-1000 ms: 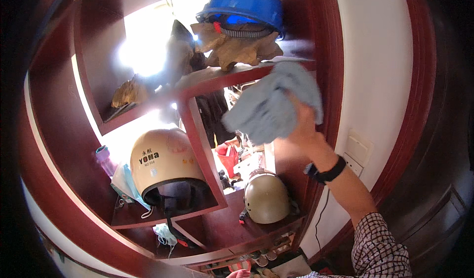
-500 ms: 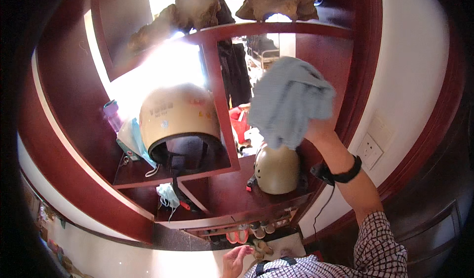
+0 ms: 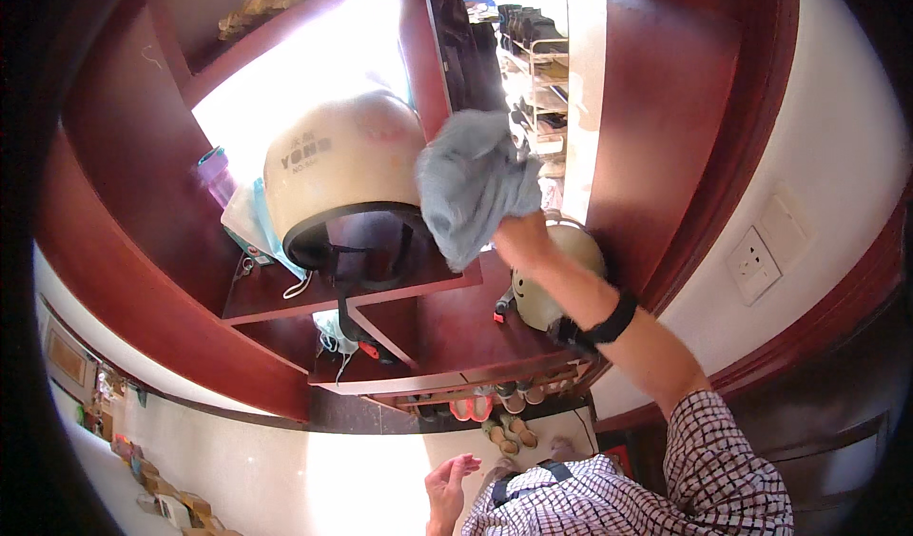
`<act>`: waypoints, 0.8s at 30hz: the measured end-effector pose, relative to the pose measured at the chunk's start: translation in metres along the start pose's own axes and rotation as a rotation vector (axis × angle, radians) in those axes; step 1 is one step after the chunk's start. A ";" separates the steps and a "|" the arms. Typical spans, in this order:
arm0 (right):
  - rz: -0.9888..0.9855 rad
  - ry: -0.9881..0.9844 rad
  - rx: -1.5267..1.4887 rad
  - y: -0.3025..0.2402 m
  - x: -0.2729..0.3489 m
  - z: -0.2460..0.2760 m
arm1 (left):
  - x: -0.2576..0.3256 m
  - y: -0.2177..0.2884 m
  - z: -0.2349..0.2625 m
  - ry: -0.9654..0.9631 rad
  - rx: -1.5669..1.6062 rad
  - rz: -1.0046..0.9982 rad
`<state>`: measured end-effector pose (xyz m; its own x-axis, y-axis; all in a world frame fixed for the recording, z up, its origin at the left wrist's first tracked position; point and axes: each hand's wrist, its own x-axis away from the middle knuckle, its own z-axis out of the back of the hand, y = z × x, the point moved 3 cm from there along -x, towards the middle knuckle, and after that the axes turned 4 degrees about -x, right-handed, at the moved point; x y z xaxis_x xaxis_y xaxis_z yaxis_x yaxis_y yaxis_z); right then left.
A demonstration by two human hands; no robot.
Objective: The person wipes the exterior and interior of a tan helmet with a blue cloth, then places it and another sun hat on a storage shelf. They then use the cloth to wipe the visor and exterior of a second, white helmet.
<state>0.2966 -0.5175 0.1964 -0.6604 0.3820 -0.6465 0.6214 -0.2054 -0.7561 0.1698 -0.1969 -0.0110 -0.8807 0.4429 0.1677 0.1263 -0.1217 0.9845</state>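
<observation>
Head view: where's the cloth (image 3: 471, 189)?

Bunched in the right hand (image 3: 518, 239), up in front of the upright (image 3: 425, 70) and just beside the big helmet (image 3: 347, 146).

How's it gripped?

The hand has hold of it near its lower right edge. Most of the fingers are hidden, so I can't tell how tight. Nor can I tell whether the cloth touches the upright or the helmet.

And the left hand (image 3: 447, 488)?

Low, near the checked shirt (image 3: 590, 493), well apart from the cloth. Its fingers are loosely extended, the grip slack.

What's around the cloth?

The big cream helmet, to its left on a shelf (image 3: 266, 295), with its strap (image 3: 348, 319) hanging over the edge. Lower right sits the small helmet (image 3: 568, 270), partly behind the right forearm.

Farther out?

A purple bottle (image 3: 217, 176) left of the big helmet, a mask (image 3: 332, 331) below it. A socket (image 3: 754, 265) on the right-hand wall (image 3: 837, 127). Pink shoes (image 3: 482, 408) beneath the shelves, and olive shoes (image 3: 519, 429) on the floor (image 3: 361, 479).
</observation>
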 end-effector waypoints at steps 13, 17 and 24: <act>-0.633 0.292 -0.638 0.069 0.022 0.000 | 0.000 0.015 -0.003 0.083 -0.044 -0.045; -0.645 0.132 -0.722 0.085 -0.041 0.005 | 0.007 -0.002 0.006 0.163 -0.032 0.026; -0.614 0.036 -0.692 0.132 -0.131 0.021 | 0.021 -0.009 0.017 0.217 0.046 0.045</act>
<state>0.4566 -0.6136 0.1789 -0.9509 0.2756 -0.1405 0.2879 0.6220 -0.7281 0.1580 -0.1715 -0.0160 -0.9507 0.2355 0.2019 0.1845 -0.0940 0.9783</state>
